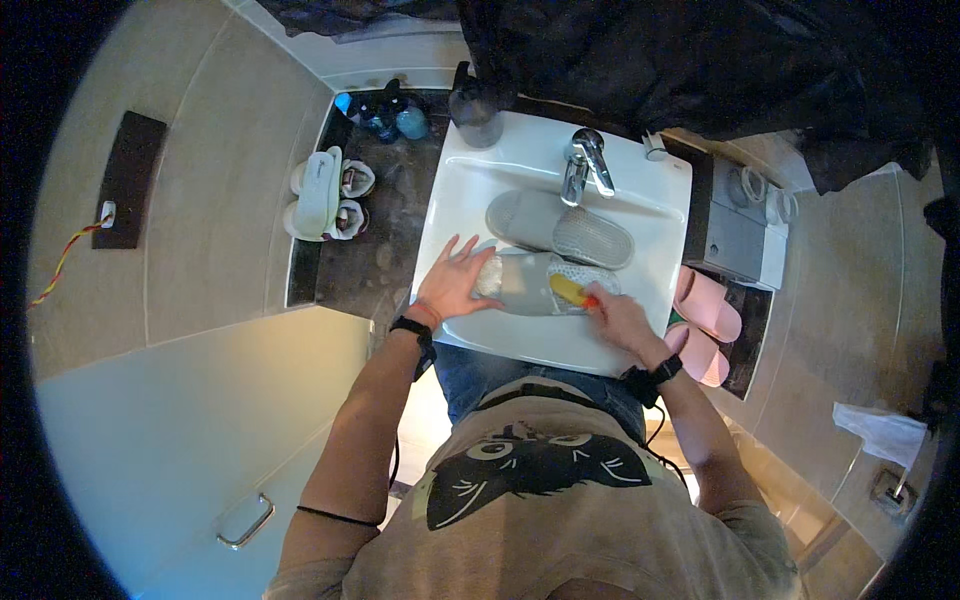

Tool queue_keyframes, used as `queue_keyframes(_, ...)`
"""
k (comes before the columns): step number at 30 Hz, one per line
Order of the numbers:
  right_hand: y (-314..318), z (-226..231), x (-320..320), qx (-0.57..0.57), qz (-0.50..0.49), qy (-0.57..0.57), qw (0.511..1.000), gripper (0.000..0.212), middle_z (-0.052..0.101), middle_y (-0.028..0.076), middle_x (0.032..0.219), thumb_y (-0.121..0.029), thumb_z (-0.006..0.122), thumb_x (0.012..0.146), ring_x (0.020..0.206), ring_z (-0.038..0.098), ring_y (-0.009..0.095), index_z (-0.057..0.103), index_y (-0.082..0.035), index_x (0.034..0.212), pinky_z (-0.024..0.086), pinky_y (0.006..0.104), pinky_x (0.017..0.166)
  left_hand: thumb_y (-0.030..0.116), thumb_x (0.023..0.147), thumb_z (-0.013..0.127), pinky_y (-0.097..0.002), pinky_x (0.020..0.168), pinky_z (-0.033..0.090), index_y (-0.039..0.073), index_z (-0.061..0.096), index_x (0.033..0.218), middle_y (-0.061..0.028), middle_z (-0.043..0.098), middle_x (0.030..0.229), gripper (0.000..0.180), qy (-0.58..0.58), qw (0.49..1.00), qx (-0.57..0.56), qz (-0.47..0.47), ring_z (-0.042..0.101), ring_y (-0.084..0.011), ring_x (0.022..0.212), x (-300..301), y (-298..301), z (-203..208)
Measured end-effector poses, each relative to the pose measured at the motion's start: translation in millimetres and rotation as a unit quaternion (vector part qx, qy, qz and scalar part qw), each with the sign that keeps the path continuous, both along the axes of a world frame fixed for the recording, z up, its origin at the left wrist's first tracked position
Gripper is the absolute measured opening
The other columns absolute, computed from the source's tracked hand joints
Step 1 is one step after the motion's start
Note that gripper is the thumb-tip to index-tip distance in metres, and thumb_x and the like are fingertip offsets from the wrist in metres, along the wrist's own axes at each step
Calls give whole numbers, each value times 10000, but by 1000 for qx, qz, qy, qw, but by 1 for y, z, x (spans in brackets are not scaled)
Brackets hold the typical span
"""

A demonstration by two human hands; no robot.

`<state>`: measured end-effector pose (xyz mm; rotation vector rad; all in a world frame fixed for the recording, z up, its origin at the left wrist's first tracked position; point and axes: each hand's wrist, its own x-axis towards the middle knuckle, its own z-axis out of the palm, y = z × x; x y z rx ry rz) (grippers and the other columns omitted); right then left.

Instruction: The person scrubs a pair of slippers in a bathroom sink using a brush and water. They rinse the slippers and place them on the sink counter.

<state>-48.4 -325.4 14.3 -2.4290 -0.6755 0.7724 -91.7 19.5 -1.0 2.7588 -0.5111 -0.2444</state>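
Note:
Two grey slippers lie in the white sink (455, 190), one behind the other. Around the left end of the near slipper (525, 283) my left hand (452, 285) rests with fingers spread, next to a patch of white foam. My right hand (622, 325) is closed on a brush with a yellow head (568, 290) and an orange-red part at my fingers. The yellow head touches the foamy, textured right half of that slipper. Behind it, the far slipper (560, 228) lies untouched beneath the chrome faucet (585, 165).
Pale shoes (318, 195) stand on the dark counter to the left, with several bottles (395, 118) behind them. A dark pump bottle (475, 112) is at the sink's back left corner. On the right are pink slippers (705, 305) and a grey box (735, 235).

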Motion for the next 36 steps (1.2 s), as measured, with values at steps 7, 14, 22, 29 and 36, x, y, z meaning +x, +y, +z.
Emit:
queue_keyframes(7, -35, -6, -19, 15, -28, -30, 999, 505, 658, 209, 745, -188, 589, 878, 698, 653, 416, 476, -289, 1360, 512, 524, 629, 667, 760, 650, -512, 1201, 143, 52, 428, 1377, -117, 521, 1399, 900, 6, 1000, 16, -9, 354, -314, 1415, 1, 1, -1)
queue_keyframes(14, -41, 30, 3, -90, -93, -27, 991, 394, 671, 223, 797, -276, 544, 961, 675, 651, 399, 563, -272, 1354, 508, 505, 635, 634, 761, 669, -509, 1203, 142, 64, 412, 1379, -103, 514, 1406, 879, 20, 1000, 13, 1, 359, -300, 1414, -2, 2, -5)
queue_keyframes(22, -49, 22, 6, -82, -101, -27, 991, 347, 654, 216, 760, -249, 547, 959, 604, 635, 318, 627, -246, 1297, 498, 427, 596, 613, 761, 683, -509, 1203, 147, 72, 418, 1367, -112, 537, 1381, 854, 6, 1000, 4, 4, 362, -298, 1413, -4, 3, -5)
queue_keyframes(29, -29, 20, -17, -68, -8, 4, 998, 350, 686, 224, 916, -262, 559, 955, 757, 688, 345, 626, -227, 1297, 530, 442, 695, 618, 760, 682, -513, 1202, 148, 72, 421, 1369, -107, 529, 1392, 858, 11, 1000, -14, 5, 365, -294, 1411, -1, 3, -10)
queue_keyframes(36, -20, 32, -5, -65, -7, -4, 998, 342, 682, 214, 883, -269, 574, 947, 744, 670, 379, 633, -265, 1283, 526, 452, 691, 607, 773, 673, -506, 1206, 139, 66, 425, 1365, -102, 520, 1399, 838, 12, 1000, -2, 7, 366, -291, 1410, -2, 3, -11)
